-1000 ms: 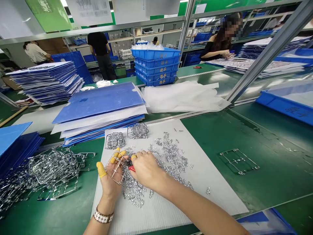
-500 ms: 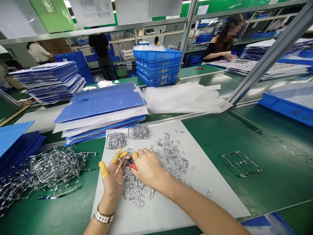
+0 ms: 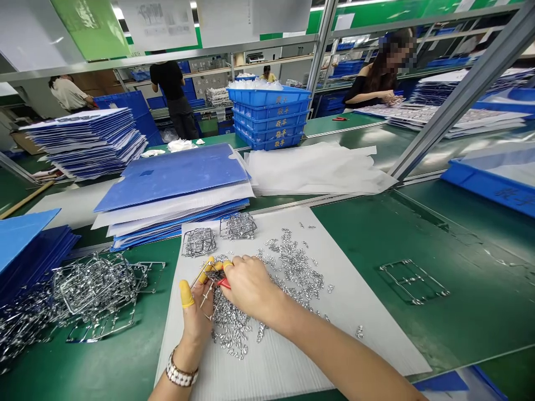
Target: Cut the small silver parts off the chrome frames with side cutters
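Note:
My left hand [image 3: 196, 312], with yellow finger covers, grips a small silver sprue frame [image 3: 204, 295] tilted above the white sheet [image 3: 284, 356]. My right hand [image 3: 253, 284] is closed round red-handled nippers [image 3: 223, 283], whose jaws are at the frame's upper part, close to the left fingertips. Under both hands lies a heap of small shiny silver pieces [image 3: 232, 328], partly hidden. More loose silver pieces [image 3: 292, 262] spread to the right on the sheet. Two small stacks of silver frames, a left one [image 3: 199, 242] and a right one [image 3: 238, 226], sit at the sheet's far edge.
A tangled pile of silver frames [image 3: 98, 289] lies at the left. One single frame [image 3: 414, 281] rests on the green table at the right. Blue and white sheets [image 3: 175, 178] are stacked behind, near blue trays [image 3: 271, 120]. A co-worker [image 3: 380, 78] sits across the table.
My left hand has shifted slightly right, and the sprue frame has turned with it closer to the nippers. The right hand has moved slightly left.

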Demonstrator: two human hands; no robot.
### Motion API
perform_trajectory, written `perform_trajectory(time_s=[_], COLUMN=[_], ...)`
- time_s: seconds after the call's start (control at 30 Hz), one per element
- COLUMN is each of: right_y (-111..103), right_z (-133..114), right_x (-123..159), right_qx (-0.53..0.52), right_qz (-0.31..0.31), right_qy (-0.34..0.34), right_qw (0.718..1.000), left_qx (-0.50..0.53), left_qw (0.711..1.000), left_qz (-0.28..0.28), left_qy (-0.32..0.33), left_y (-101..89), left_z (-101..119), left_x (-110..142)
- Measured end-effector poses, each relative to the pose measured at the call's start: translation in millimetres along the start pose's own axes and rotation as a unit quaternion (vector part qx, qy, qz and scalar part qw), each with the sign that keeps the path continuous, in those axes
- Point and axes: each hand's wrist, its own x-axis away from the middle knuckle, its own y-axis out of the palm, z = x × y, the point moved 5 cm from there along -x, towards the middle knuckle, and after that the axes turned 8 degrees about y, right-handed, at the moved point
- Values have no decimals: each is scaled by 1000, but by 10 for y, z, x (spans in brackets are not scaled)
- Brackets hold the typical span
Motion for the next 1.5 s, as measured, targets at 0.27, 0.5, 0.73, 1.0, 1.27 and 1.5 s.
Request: perform_trajectory(time_s=[0.27, 0.5, 0.73, 1.0, 1.27, 1.5], right_y=[-25, -41, 94, 65, 55, 53], right_z=[110, 606, 962, 837, 700, 852], right_x=[84, 357, 433, 392, 357, 464], right_qx=[12, 30, 16, -27, -73, -95], right_qz=[-26, -7, 27, 31, 15, -4], right_qy=[22, 64, 60, 60, 67, 95], right_qw=[999, 997, 998, 997, 995, 991], left_qx=[-50, -323, -581, -879, -806, -732], left_qw=[996, 903, 723, 436, 546, 671], left_qz=[-78, -241, 55, 76, -74, -57], left_qy=[18, 149, 371, 178, 215, 104], left_y=[-9, 134, -507, -1619, -323, -57], left_z=[-36, 239, 1644, 2236, 1332, 547], left_x=[-53, 100, -280, -798, -1085, -1546])
